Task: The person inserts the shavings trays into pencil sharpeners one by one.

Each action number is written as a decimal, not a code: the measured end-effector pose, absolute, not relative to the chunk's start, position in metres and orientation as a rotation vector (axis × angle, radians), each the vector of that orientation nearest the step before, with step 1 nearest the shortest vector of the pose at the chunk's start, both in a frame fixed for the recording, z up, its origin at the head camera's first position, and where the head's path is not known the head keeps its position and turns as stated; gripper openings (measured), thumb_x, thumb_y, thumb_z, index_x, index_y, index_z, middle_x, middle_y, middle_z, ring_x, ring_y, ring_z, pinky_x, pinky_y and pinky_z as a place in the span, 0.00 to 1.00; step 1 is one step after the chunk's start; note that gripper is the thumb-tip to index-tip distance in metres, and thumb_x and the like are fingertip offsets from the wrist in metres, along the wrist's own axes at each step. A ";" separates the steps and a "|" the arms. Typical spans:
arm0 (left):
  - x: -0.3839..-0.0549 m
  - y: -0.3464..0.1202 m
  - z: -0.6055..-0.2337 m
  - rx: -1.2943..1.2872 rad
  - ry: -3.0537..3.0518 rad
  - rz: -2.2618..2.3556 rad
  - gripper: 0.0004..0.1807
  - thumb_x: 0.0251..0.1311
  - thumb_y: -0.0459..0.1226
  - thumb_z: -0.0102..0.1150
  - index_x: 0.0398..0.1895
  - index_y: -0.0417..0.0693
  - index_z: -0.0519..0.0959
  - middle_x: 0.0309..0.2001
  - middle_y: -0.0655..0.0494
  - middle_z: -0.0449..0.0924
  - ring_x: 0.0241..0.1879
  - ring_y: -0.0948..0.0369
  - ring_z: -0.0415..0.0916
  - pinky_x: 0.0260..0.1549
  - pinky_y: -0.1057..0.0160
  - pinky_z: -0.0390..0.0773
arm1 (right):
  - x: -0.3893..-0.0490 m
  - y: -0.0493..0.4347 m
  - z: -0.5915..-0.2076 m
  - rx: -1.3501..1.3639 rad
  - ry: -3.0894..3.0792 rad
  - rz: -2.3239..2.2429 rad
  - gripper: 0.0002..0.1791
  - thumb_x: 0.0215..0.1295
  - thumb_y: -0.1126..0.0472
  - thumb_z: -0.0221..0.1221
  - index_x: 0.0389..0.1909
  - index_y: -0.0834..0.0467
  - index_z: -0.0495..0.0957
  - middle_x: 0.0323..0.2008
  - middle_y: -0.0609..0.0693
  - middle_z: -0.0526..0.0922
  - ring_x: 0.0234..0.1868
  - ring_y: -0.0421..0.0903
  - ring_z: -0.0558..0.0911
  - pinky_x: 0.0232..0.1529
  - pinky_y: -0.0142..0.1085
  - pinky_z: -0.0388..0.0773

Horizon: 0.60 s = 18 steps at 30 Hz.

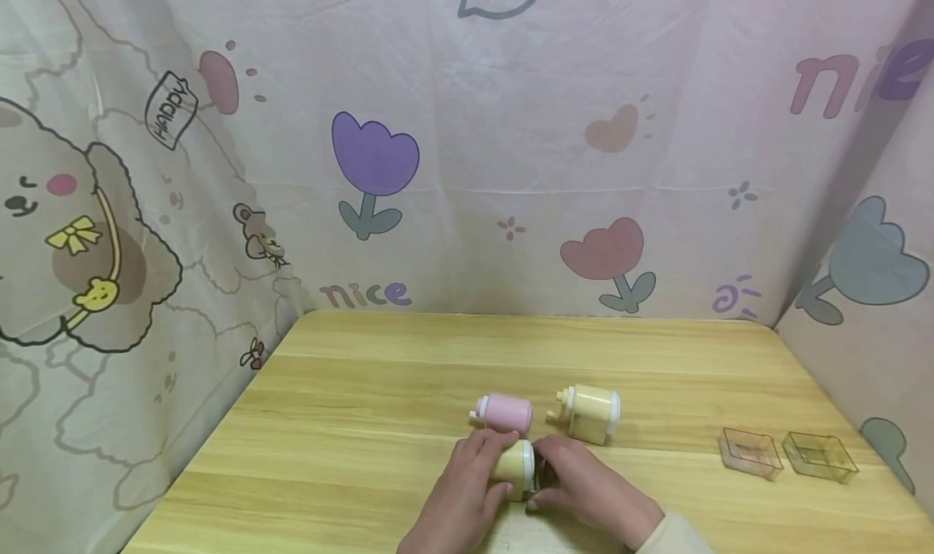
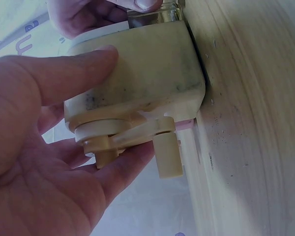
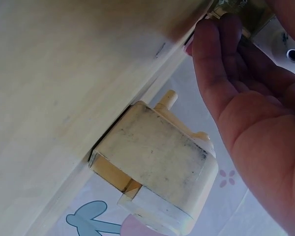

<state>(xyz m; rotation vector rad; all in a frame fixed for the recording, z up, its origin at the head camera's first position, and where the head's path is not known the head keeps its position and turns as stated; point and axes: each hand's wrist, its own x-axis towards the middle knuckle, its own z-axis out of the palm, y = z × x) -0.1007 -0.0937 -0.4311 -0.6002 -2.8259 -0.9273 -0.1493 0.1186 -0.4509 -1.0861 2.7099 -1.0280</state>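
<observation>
A yellow crank pencil sharpener (image 1: 512, 469) stands on the table near the front, its crank facing left. My left hand (image 1: 467, 485) grips its body, thumb on the near side; the crank handle (image 2: 168, 155) shows below the body in the left wrist view. At its right end my right hand (image 1: 584, 485) pinches a clear shavings drawer (image 2: 157, 18), which sticks partly out of the body. Behind the hands lie a pink crank sharpener (image 1: 508, 412) and, to its right, another yellow sharpener (image 1: 594, 408). That yellow one has an open drawer slot (image 3: 110, 173) in its end.
Two see-through drawers, one pinkish (image 1: 751, 454) and one yellowish (image 1: 820, 458), sit side by side at the table's right. A printed curtain (image 1: 467, 132) hangs behind and along both sides of the wooden table (image 1: 350, 392).
</observation>
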 end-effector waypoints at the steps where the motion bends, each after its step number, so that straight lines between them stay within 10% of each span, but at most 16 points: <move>1: -0.101 -0.094 -0.431 -0.601 -2.826 -0.928 0.32 0.61 0.31 0.70 0.69 0.52 0.74 0.64 0.55 0.74 0.63 0.51 0.71 0.60 0.47 0.79 | -0.149 0.119 -0.451 -1.088 2.708 -1.030 0.21 0.51 0.56 0.78 0.44 0.53 0.81 0.37 0.33 0.78 0.38 0.34 0.76 0.40 0.31 0.79; 18: -0.100 -0.094 -0.432 -0.618 -2.800 -0.903 0.33 0.60 0.31 0.70 0.69 0.52 0.74 0.64 0.55 0.74 0.62 0.52 0.71 0.60 0.48 0.79 | -0.150 0.116 -0.452 -1.070 2.722 -1.026 0.22 0.50 0.55 0.78 0.45 0.53 0.81 0.37 0.34 0.79 0.38 0.34 0.76 0.40 0.31 0.79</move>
